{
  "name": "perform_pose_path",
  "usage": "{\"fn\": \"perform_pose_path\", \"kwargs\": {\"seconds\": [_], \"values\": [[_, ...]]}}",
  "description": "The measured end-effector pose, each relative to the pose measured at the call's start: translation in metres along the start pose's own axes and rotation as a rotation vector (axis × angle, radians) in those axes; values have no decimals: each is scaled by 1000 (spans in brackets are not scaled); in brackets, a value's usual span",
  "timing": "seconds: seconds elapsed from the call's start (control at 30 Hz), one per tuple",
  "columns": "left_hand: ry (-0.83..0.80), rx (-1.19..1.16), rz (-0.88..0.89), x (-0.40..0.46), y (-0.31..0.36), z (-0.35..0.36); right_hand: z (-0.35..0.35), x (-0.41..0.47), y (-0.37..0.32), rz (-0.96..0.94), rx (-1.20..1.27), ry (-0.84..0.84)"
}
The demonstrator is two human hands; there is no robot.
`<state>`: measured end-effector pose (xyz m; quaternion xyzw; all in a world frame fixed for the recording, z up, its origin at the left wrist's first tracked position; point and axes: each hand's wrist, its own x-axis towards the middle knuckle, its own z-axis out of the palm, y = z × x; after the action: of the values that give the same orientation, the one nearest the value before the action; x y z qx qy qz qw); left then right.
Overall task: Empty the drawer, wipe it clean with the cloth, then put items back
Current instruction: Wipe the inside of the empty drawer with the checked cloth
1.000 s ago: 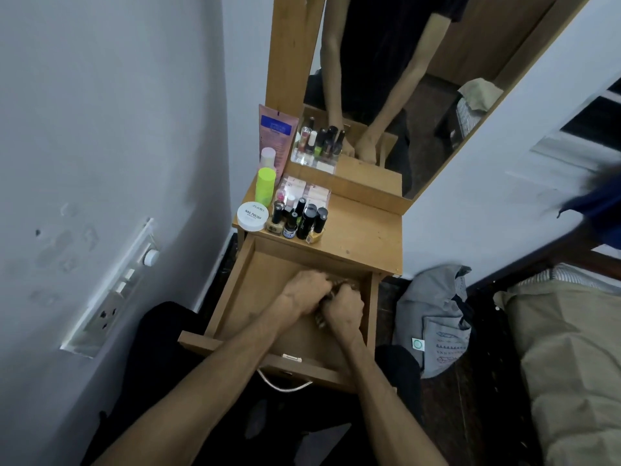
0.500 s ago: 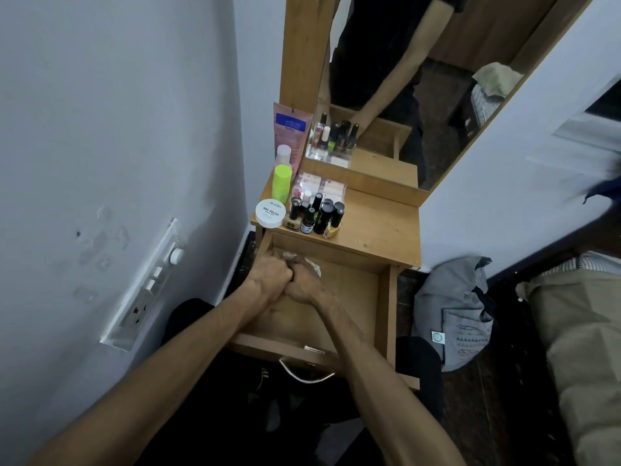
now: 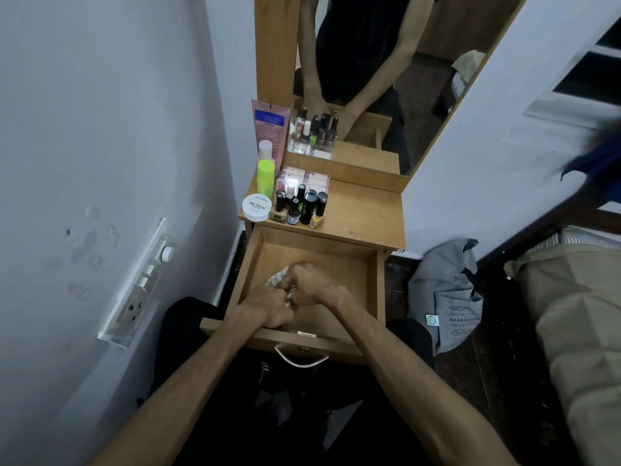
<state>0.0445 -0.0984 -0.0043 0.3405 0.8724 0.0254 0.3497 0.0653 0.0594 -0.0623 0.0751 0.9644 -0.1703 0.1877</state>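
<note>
Head view — steeply down, close

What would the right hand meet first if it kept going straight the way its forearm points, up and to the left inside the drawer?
Probably the cloth bunched just beyond the right hand and partly in its grip; past that, the drawer's left wall near the back corner. Depth is hard to judge from this one view.
</note>
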Motion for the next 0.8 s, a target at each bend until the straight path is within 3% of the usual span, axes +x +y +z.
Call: {"fn": "perform_pose_path", "kwargs": {"seconds": [0.17, 0.43, 0.53, 0.63, 0.7, 0.8], "values": [[-78, -92, 37, 5, 44, 4, -52, -51, -5, 47, -175, -112], [-222, -141, 86, 18, 107, 14, -34, -88, 48, 159, -372, -167], [-209, -200, 70, 4, 99, 5, -35, -88, 44, 178, -276, -242], [-110, -225, 164, -3, 74, -2, -51, -86, 47, 218, 44, -386], [-87, -261, 161, 4, 61, -8, -62, -96, 54, 224, 241, -292], [28, -420, 210, 14, 59, -19, -73, -120, 63, 192, 387, 75]]}}
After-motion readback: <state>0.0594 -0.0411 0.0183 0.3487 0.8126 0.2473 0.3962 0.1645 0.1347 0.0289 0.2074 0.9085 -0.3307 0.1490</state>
